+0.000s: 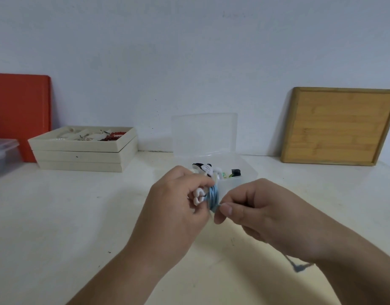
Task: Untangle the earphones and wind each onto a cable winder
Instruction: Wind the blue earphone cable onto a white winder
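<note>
From the head camera, both hands met in the lower middle of the frame, raised a little above the pale table (57, 216). The left hand (174, 208) had its fingers curled around a white cable winder (198, 195), of which only the rounded white lobes showed between the fingers. Coils of light blue earphone cable (213, 194) were wrapped on the winder, running in a tight bundle just right of those lobes. The right hand (262, 212) pinched the lower end of the blue cable between thumb and forefinger, its other fingers folded under, the thumb tip almost touching the left hand's fingers.

Just behind the hands, at the centre of the frame, stood a clear plastic box (244, 170) with its lid (204, 133) tipped up toward the wall. Inside it lay a black-and-white winder (202, 167) and, further right, a small black item (235, 172) I could not make out.

At middle left sat a stack of cream trays (84, 155), the top one holding beads and jewellery. A red board (20, 111) leaned on the wall behind it at the left edge, with a clear container (2, 155) in front of it. At middle right a wooden tray (339, 126) leaned against the wall.
</note>
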{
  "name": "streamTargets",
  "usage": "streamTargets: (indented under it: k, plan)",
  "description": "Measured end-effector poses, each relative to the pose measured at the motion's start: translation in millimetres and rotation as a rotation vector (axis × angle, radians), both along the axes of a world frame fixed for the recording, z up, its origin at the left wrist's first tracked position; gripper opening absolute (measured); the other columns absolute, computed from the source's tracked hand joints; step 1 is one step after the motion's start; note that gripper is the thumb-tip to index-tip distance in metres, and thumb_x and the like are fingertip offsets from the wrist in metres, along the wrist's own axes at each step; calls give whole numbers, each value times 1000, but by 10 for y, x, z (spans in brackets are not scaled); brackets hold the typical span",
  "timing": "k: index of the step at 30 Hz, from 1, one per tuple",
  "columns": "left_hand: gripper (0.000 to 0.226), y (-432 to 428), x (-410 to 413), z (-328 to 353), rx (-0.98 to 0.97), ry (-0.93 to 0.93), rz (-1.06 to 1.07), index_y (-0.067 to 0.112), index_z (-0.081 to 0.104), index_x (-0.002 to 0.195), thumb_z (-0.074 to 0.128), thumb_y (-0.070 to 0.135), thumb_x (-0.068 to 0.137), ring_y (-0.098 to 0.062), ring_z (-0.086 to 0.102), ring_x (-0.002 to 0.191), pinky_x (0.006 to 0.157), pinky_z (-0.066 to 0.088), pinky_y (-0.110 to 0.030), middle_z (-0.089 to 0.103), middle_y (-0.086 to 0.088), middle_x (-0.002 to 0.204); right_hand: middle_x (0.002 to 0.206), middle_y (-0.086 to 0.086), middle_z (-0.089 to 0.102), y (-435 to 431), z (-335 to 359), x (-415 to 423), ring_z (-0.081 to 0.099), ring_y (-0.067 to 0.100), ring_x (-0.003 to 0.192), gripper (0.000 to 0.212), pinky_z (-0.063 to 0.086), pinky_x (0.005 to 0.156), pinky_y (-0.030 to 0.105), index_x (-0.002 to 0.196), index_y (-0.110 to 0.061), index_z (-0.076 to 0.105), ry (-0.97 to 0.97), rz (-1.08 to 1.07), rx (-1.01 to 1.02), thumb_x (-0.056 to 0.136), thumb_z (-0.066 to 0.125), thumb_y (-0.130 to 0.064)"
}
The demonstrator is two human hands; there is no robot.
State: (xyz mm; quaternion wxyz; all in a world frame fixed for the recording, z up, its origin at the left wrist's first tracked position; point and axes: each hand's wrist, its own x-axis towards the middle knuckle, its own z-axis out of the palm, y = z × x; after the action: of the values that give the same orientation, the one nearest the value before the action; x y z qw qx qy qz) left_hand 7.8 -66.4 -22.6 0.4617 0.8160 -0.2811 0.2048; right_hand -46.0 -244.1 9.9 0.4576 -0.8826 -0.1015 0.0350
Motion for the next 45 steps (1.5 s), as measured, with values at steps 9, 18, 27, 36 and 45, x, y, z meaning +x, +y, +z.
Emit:
streamTargets:
  k: [9,18,27,36,45]
  plan:
    - [44,-9,-93,45,23,71,-178,35,69,100,69,-3,78,-10,66,84,75,59,-32,63,15,92,48,-3,33,-100,40,24,24,17,47,26,21,42,22,71,-18,72,-168,-265,93,92,65,-32]
    - [53,-37,-166,76,-28,146,-276,40,60,105,68,-5,78,-13,64,89,75,58,-29,64,11,89,45,-11,37,-162,21,77,27,8,41,23,23,42,18,66,-18,69,-279,-335,119,86,74,-29]
    - [43,-53,-139,135,-425,306,-410,25,67,98,72,-4,66,-15,68,82,71,57,-29,68,0,86,62,7,38,-144,-193,185,29,12,49,28,29,47,22,85,14,60,130,-179,432,101,50,-7]
    - [34,-15,10,43,-336,173,52,28,71,87,78,-2,72,-8,69,72,62,57,-19,71,12,77,64,-2,55,78,-184,97,46,13,55,31,37,54,25,84,-15,74,141,-17,121,104,51,-22]
    - [38,-22,-14,-11,81,-111,108,30,71,91,69,-3,73,-4,61,76,65,53,-23,61,16,86,57,-5,58,113,-104,38,44,4,48,24,39,50,25,73,-20,68,-162,-93,-276,92,64,-33]
